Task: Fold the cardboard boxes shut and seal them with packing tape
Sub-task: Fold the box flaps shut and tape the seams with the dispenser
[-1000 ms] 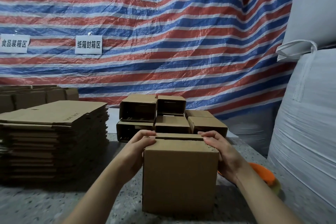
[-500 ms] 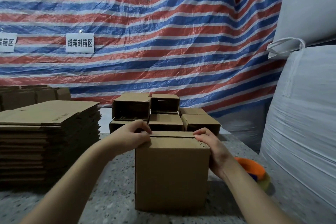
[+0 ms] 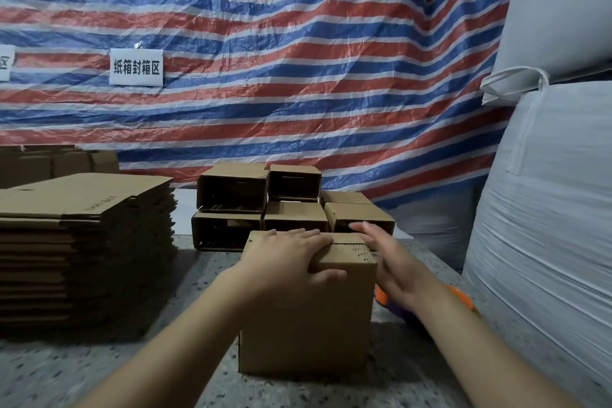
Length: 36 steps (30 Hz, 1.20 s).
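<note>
Flat stack: unfolded cartons piled at the bench's left edge.
Box: upright mid-bench, near the front edge, flaps folded down.
Left hand: pressing the top, thumb on the front face.
Right hand: fingers straight, blurred, beside the box's right side.
Tape dispenser: orange, behind that wrist.

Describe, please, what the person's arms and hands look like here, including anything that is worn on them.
Both forearms are bare up to the bottom edge of the picture: no sleeves show. The left hand and the right hand are bare too, without gloves. No watch, ring, bracelet or marking shows on either. The right hand is somewhat blurred, so small details there cannot be told.
</note>
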{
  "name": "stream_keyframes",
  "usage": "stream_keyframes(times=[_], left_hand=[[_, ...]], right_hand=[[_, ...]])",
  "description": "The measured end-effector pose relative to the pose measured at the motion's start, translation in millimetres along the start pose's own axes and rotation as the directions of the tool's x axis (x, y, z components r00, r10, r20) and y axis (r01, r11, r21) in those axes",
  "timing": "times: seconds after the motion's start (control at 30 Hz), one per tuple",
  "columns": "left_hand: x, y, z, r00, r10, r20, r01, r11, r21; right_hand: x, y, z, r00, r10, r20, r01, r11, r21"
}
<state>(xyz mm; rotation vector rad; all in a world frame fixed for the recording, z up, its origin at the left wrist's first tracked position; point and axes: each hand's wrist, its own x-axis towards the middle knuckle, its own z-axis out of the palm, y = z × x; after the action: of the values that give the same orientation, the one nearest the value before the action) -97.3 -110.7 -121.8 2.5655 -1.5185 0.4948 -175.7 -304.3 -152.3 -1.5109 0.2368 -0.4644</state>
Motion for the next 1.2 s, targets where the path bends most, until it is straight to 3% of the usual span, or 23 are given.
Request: stream_keyframes(times=[0.03, 0.07, 0.1, 0.17, 0.2, 0.27, 0.37, 0.5, 0.7, 0.77, 0.87, 0.97, 1.07, 1.2], left_hand=[[0, 0, 0, 1.0, -0.001, 0.007, 0.001, 1.0, -0.004], [0, 0, 0, 1.0, -0.005, 0.012, 0.005, 1.0, -0.013], [0, 0, 0, 1.0, -0.013, 0.016, 0.013, 1.0, -0.026], [1, -1, 1, 0.999, -0.032, 0.023, 0.033, 0.998, -0.048], [1, -1, 1, 0.999, -0.037, 0.024, 0.038, 0.998, -0.052], [2, 0, 2, 0.999, -0.04, 0.028, 0.041, 0.998, -0.046], [2, 0, 2, 0.999, -0.041, 0.029, 0.042, 0.998, -0.04], [2, 0, 3, 0.999, -0.039, 0.024, 0.04, 0.998, -0.04], [2, 0, 4, 0.999, -0.035, 0.004, 0.035, 0.999, -0.033], [2, 1, 3, 0.999, -0.041, 0.012, 0.042, 0.998, -0.053], [1, 1, 0, 0.998, -0.044, 0.034, 0.047, 0.994, -0.095], [1, 2, -3, 0.997, -0.044, 0.056, 0.05, 0.991, -0.12], [0, 3, -5, 0.997, -0.039, 0.07, 0.047, 0.991, -0.123], [-1, 3, -8, 0.997, -0.032, 0.077, 0.043, 0.988, -0.146]], right_hand=[[3, -2, -7, 0.996, -0.002, -0.087, -0.003, 0.998, -0.064], [7, -4, -17, 0.981, -0.019, -0.195, -0.025, 0.975, -0.22], [11, -4, -29, 0.957, -0.061, -0.283, -0.081, 0.883, -0.463], [16, 1, -57, 0.933, -0.138, -0.332, -0.232, 0.474, -0.85], [17, 4, -67, 0.926, -0.148, -0.346, -0.296, 0.28, -0.913], [15, 13, -80, 0.911, -0.177, -0.372, -0.36, 0.095, -0.928], [12, 27, -81, 0.897, -0.199, -0.396, -0.402, 0.007, -0.915], [7, 46, -81, 0.919, -0.038, -0.393, -0.394, -0.091, -0.914], [2, 58, -86, 0.952, -0.046, -0.301, -0.304, -0.097, -0.948], [3, 53, -88, 0.944, -0.075, -0.32, -0.324, -0.046, -0.945], [14, 17, -90, 0.923, -0.131, -0.363, -0.315, 0.286, -0.905], [22, -42, -78, 0.907, -0.203, -0.369, -0.174, 0.617, -0.767], [20, -98, -52, 0.939, -0.204, -0.275, -0.015, 0.779, -0.627], [19, -140, -20, 0.993, -0.109, -0.051, 0.072, 0.878, -0.473]])
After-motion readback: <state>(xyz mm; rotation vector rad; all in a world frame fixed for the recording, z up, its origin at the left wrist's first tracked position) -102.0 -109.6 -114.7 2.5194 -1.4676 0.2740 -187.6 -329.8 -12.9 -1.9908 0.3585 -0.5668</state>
